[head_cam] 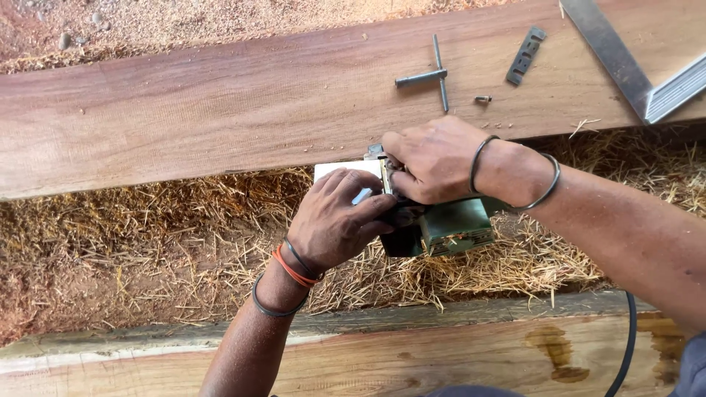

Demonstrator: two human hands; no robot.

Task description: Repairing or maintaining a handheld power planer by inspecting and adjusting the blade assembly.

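Both hands work on a green power tool (452, 226) lying on straw: left hand (334, 220) grasping its metal plate (346, 170), right hand (434, 158) fingers clenched on its top.

Both arms reach forward, wrists bent. The left hand (334, 220) and right hand (434, 158) meet, fingers curled, apparently gripping.

A green electric planer (450, 226) lies on its side on straw, its pale metal sole (346, 171) touching the front edge of the reddish plank (184, 110).
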